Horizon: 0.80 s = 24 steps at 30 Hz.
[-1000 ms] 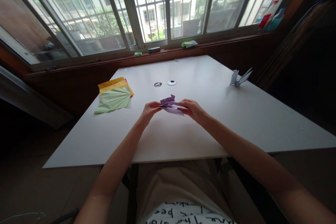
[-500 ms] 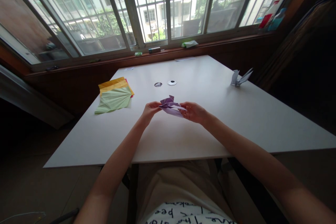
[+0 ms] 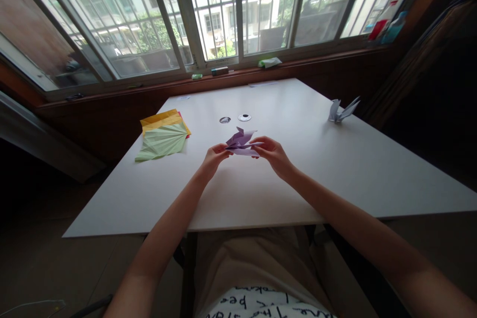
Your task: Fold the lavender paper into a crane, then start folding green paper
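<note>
A folded purple paper, looking like an origami crane [image 3: 241, 142], is held above the middle of the white table [image 3: 238, 194]. My left hand [image 3: 216, 156] pinches its left end. On the other side, my right hand [image 3: 273, 153] has thumb and fingers closed on the paper's right part. One small folded tip points up near the left, and a flap rises behind my right fingers. Part of the paper under the fingertips is hidden.
At the table's left lie a creased green paper [image 3: 164, 141] and orange paper [image 3: 160, 120]. Two small round items, one a white-and-black disc [image 3: 244, 118] and one a dark disc [image 3: 225, 120], lie beyond my hands. A grey folded paper crane [image 3: 341, 111] stands at right.
The purple paper has tilted, its flap now standing up more at the back right. My right hand has turned and shifted its fingers over the paper; the left hand keeps its pinch.
</note>
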Motion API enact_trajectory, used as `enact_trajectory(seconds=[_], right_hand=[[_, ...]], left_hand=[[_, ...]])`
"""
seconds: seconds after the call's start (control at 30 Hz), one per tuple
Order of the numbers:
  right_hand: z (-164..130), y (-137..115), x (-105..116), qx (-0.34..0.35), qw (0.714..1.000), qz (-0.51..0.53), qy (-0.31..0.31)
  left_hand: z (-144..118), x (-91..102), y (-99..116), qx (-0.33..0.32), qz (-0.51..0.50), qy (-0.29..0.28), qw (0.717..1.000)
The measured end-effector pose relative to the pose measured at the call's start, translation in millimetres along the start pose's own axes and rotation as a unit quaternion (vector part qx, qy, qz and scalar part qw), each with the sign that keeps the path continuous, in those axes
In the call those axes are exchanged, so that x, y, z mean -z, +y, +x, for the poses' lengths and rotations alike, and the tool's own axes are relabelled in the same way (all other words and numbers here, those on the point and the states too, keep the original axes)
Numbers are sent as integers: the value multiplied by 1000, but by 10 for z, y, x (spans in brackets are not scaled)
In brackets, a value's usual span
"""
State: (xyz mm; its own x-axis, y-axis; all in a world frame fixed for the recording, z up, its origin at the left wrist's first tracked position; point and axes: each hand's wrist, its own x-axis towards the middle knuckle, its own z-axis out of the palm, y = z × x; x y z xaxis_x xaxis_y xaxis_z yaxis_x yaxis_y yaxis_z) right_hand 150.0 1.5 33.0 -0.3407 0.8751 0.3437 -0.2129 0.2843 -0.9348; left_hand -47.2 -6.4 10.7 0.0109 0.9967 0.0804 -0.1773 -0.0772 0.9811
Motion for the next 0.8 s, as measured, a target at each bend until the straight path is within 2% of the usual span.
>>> enact_trajectory(seconds=[0.2, 0.37, 0.6, 0.8], right_hand=[[23, 88, 21, 61, 992, -91, 70], [6, 74, 31, 105, 978, -160, 85], [-38, 17, 5, 205, 931, -301, 29], [-42, 31, 3, 208, 926, -313, 31]], left_hand=[[-67, -59, 65, 36, 10, -64, 997], [-84, -47, 122, 45, -54, -133, 989], [-54, -38, 53, 57, -54, -101, 992], [-49, -48, 33, 46, -49, -94, 993]])
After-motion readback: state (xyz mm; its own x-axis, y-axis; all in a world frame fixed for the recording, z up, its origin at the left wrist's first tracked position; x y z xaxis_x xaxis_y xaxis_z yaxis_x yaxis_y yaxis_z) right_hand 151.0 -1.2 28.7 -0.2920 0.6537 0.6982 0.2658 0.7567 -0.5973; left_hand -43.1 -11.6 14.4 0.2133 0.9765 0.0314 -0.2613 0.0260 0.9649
